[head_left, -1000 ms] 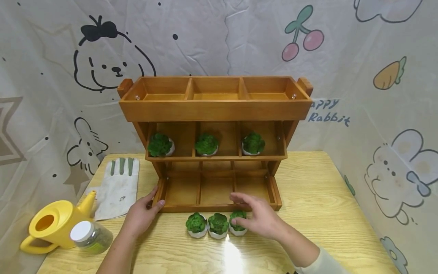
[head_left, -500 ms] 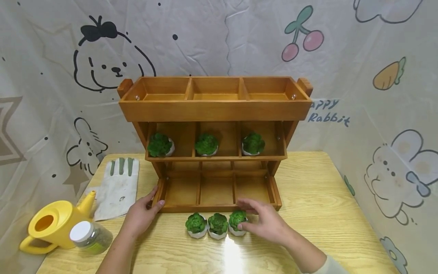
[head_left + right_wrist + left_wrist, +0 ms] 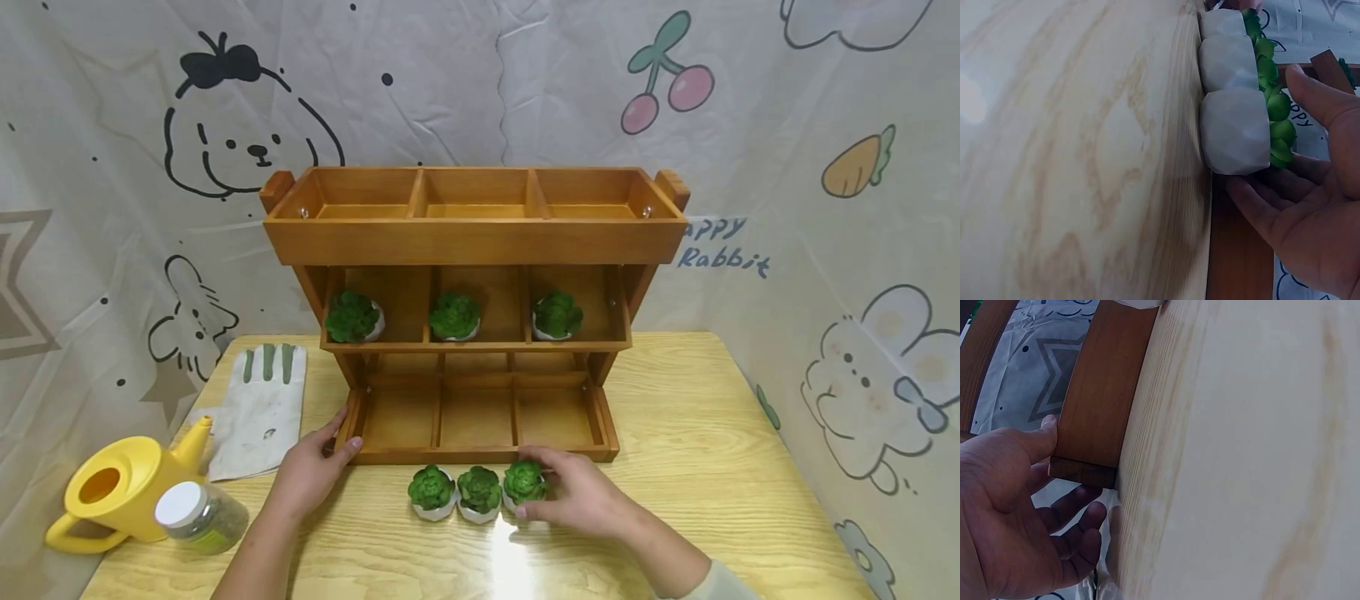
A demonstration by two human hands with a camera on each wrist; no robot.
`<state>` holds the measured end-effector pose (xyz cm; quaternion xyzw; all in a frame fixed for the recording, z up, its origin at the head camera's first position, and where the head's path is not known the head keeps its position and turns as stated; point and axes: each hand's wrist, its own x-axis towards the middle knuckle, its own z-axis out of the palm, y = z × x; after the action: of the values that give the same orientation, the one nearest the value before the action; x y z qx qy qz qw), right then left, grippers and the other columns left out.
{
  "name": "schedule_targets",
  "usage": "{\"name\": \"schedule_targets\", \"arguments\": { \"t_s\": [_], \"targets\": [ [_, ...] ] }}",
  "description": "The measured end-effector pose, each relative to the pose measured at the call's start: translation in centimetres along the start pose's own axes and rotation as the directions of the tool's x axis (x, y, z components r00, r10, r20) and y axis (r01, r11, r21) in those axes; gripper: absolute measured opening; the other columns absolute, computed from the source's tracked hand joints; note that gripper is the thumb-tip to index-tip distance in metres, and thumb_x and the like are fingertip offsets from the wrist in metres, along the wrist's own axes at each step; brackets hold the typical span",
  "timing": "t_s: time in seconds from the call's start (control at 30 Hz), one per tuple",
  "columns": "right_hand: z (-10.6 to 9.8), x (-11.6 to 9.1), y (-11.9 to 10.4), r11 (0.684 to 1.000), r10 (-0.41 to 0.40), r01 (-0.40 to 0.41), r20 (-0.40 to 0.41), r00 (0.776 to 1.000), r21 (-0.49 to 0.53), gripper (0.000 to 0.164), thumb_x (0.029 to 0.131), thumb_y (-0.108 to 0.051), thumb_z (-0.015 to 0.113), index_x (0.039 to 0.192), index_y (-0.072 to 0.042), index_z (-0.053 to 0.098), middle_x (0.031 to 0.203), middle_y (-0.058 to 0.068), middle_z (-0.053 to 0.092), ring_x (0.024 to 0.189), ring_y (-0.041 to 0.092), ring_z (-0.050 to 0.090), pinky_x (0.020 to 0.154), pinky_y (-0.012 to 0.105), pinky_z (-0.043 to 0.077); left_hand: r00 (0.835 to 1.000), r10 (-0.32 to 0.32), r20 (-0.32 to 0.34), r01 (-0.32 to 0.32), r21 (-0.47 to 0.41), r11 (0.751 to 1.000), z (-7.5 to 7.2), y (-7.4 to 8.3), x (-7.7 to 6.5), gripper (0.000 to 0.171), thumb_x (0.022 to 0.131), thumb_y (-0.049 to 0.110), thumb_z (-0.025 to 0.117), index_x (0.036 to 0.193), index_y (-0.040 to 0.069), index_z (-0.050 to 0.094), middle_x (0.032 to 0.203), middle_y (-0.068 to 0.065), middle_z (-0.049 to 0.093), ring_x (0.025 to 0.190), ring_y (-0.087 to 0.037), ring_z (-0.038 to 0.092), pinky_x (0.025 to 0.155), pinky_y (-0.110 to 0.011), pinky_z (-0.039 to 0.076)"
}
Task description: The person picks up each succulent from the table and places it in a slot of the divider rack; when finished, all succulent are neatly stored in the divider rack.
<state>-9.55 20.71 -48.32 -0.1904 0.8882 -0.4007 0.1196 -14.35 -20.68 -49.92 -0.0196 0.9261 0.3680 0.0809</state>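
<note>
A three-tier wooden shelf stands on the table. My left hand grips the left front corner of its lowest tray, thumb on the front board and fingers at the outer side. In front of the tray, three small artificial succulents in white faceted pots stand in a row: left, middle and right. My right hand is spread around the right succulent, thumb on the near side and fingers behind it. In the right wrist view the fingertips lie at its white pot, with the thumb standing apart.
Three more succulents, one in each middle-tier compartment, sit on the shelf. At left are a yellow watering can, a lidded jar and a pale glove. A printed cloth hangs behind.
My right hand has come down and closer around the right succulent, its thumb moving from over the leaves to the near side. The left hand stays at the tray corner.
</note>
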Motion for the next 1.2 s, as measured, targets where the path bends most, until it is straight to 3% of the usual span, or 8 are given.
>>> {"name": "schedule_targets", "arguments": {
  "t_s": [0.2, 0.47, 0.8, 1.2],
  "targets": [
    [0.22, 0.27, 0.08, 0.998, 0.008, -0.005, 0.038, 0.999, -0.069, 0.093, 0.074, -0.044, 0.093, 0.151, -0.01, 0.052, 0.133, 0.002, 0.068, 0.114, 0.016, 0.065, 0.104, 0.046, 0.05, 1.0, 0.0, 0.001, 0.0, 0.003, 1.0, 0.0, -0.03, 0.06, 0.072, 0.105, 0.046, 0.06, 0.164, 0.017, 0.032, 0.151, -0.032, 0.048, 0.126, -0.046, 0.058, 0.101, -0.062, 0.047],
    [0.33, 0.39, 0.46, 0.998, 0.007, -0.004, 0.059, 0.998, -0.057, 0.084, 0.075, -0.015, 0.091, 0.15, -0.013, 0.053, 0.13, 0.003, 0.069, 0.114, 0.02, 0.066, 0.101, 0.045, 0.053, 1.0, -0.007, 0.004, 0.007, 0.0, 1.0, 0.01, -0.06, 0.01, 0.073, 0.105, 0.048, 0.06, 0.164, 0.018, 0.032, 0.151, -0.03, 0.049, 0.125, -0.045, 0.058, 0.1, -0.062, 0.047],
    [0.4, 0.39, 0.76, 1.0, -0.005, 0.005, 0.039, 0.999, -0.017, 0.073, 0.072, -0.019, 0.096, 0.137, -0.017, 0.063, 0.117, -0.01, 0.072, 0.107, 0.013, 0.068, 0.095, 0.036, 0.056, 1.0, 0.003, 0.005, -0.003, 0.01, 1.0, -0.02, -0.06, 0.01, 0.073, 0.105, 0.048, 0.059, 0.164, 0.017, 0.031, 0.152, -0.031, 0.046, 0.129, -0.048, 0.055, 0.103, -0.063, 0.045],
    [-0.01, 0.09, 0.22, 0.999, 0.028, -0.028, 0.023, 0.999, 0.03, 0.071, 0.072, -0.019, 0.096, 0.136, -0.016, 0.064, 0.117, -0.006, 0.072, 0.107, 0.018, 0.069, 0.091, 0.03, 0.057, 1.0, 0.004, 0.004, -0.004, 0.004, 1.0, -0.05, 0.02, -0.1, 0.072, 0.105, 0.047, 0.06, 0.164, 0.016, 0.032, 0.153, -0.03, 0.046, 0.129, -0.048, 0.056, 0.102, -0.063, 0.046]
  ]
}}
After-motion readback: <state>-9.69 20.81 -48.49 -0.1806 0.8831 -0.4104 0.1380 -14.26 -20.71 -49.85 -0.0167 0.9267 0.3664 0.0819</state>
